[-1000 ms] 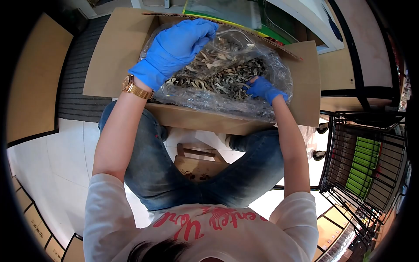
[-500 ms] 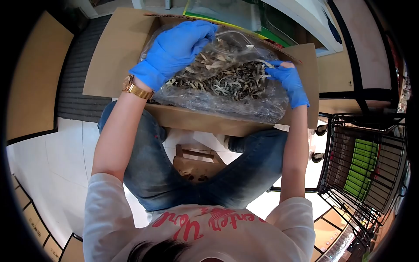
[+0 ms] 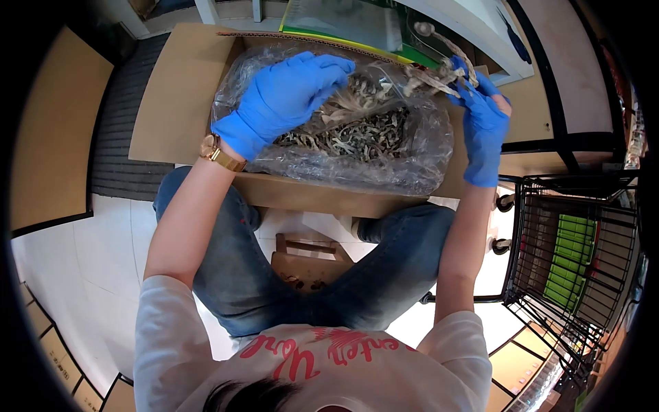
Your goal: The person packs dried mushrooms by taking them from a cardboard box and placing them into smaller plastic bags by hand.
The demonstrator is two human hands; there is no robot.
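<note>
An open cardboard box (image 3: 329,191) in front of my knees holds a clear plastic bag (image 3: 412,172) of dried mushrooms (image 3: 367,134), shrivelled, grey-brown and stringy. My left hand (image 3: 292,96), in a blue glove, is closed over the far left of the bag, its fingers pressed together on the plastic. Above the box's right side, my gloved right hand (image 3: 480,113) grips a small bunch of dried mushrooms (image 3: 446,79) with long pale stems. One stem with a rounded cap sticks up and away from the fingers.
To the right stands a black wire cart (image 3: 549,240) with a green item (image 3: 572,254) inside. Beyond the box are a green-edged panel (image 3: 343,24) and a white frame (image 3: 473,27). A small wooden stool (image 3: 312,264) shows between my legs. Left lies a dark ribbed mat (image 3: 127,117).
My right hand has risen from the bag's right side, moving up and right, with a bunch of dried mushrooms in its fingers. My left hand has shifted slightly, staying at the bag.
</note>
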